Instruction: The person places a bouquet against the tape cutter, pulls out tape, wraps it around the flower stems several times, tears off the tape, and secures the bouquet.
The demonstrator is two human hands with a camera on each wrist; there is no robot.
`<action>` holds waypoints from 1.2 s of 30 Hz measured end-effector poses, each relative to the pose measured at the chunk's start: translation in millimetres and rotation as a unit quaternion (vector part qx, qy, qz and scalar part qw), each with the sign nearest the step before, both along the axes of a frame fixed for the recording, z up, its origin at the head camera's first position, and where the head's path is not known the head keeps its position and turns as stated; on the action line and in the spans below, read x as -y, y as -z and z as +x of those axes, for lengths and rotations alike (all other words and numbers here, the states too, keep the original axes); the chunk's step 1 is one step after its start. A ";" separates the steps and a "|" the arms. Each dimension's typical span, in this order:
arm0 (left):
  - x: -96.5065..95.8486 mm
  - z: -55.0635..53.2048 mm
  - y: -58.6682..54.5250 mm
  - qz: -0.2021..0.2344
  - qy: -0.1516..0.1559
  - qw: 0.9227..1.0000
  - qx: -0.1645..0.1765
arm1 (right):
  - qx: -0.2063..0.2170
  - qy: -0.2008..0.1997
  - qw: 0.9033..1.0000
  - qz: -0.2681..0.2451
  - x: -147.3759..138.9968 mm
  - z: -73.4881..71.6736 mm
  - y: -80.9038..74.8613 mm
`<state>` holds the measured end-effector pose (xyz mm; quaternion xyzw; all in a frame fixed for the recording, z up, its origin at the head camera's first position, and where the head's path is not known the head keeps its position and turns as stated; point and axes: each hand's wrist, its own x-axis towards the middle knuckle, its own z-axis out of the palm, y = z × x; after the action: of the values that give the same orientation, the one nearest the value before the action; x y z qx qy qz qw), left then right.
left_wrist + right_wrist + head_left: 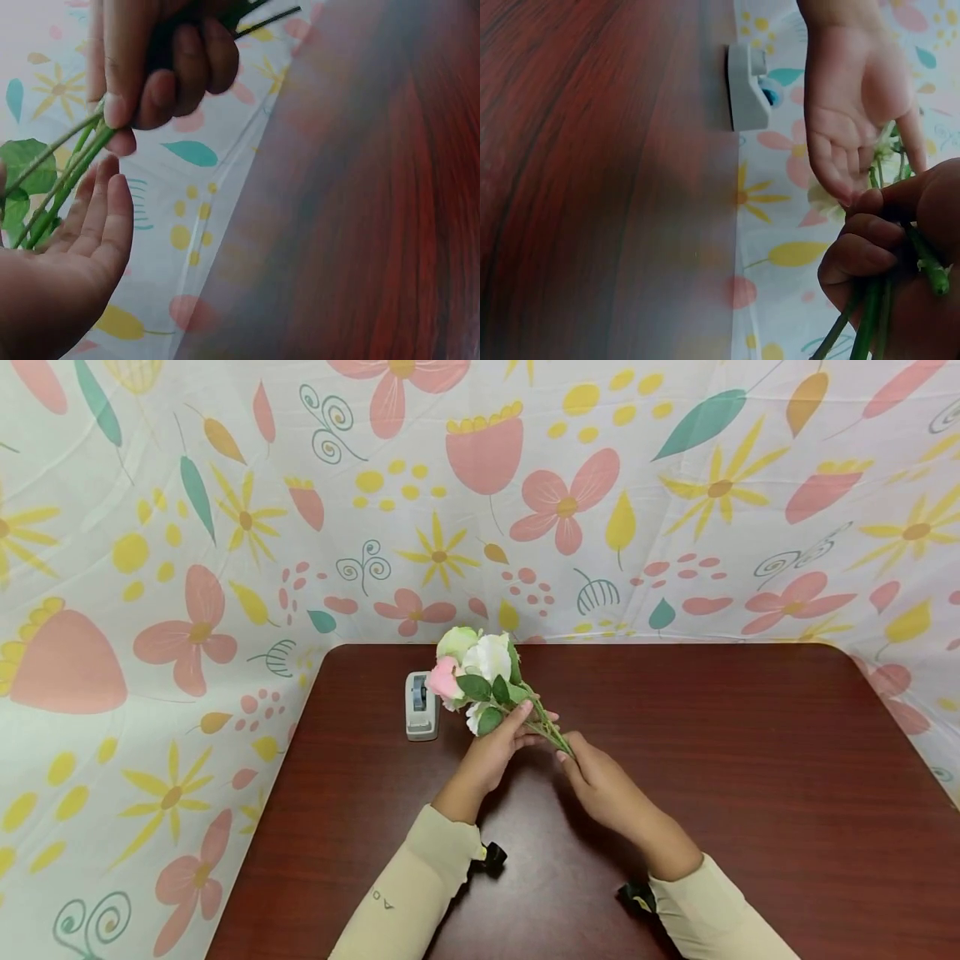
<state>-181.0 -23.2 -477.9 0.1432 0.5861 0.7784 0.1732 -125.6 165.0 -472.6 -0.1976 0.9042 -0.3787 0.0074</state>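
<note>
A bunch of artificial flowers (pixel 486 658) in white, pink and pale green, with green leaves and stems, is held above the table, heads toward the upper left. My right hand (pixel 606 781) grips the lower stems in curled fingers; in the right wrist view, stem ends stick out below the right hand (pixel 885 247). Higher up, the stems lie across my left hand (pixel 497 752), between thumb and fingers. In the left wrist view, the left hand (pixel 71 277) is palm up, its fingers fairly straight and loosely under the stems (pixel 71 169).
A white tape dispenser (pixel 422 714) stands on the dark red-brown table (pixel 712 760), just left of the flowers. A floral-print cloth (pixel 480 527) hangs behind the table and along its left side. Black straps (pixel 491 858) show at both wrists.
</note>
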 end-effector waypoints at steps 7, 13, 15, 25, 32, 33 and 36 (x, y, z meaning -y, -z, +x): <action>-1.5 0.4 0.2 0.099 0.001 0.992 0.081 | -0.016 -0.019 1.000 0.000 8.0 0.2 1.7; -4.2 0.6 -2.1 0.135 -0.025 0.983 0.124 | -0.015 -0.022 1.000 0.001 11.9 -0.4 3.3; -4.8 0.1 -3.3 0.139 -0.034 0.980 0.141 | -0.007 -0.022 1.000 0.001 12.8 -1.3 4.2; -5.8 -4.3 -2.1 0.162 -0.072 0.968 0.179 | 0.072 -0.026 0.996 -0.041 15.6 -7.2 13.5; -2.8 -4.9 -1.1 0.162 -0.081 0.971 0.154 | 0.076 -0.027 0.995 -0.051 18.0 -8.8 15.8; -1.8 -4.7 -0.8 0.154 -0.077 0.974 0.145 | 0.075 -0.026 0.996 -0.051 18.4 -8.8 15.4; 1.5 -3.5 -0.2 0.133 -0.064 0.982 0.116 | 0.068 -0.028 0.996 -0.048 19.0 -9.2 14.0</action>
<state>-184.5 -24.8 -477.7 0.0361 0.4614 0.8701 0.1696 -134.8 146.0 -486.6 -0.1966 0.8764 -0.4342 0.0694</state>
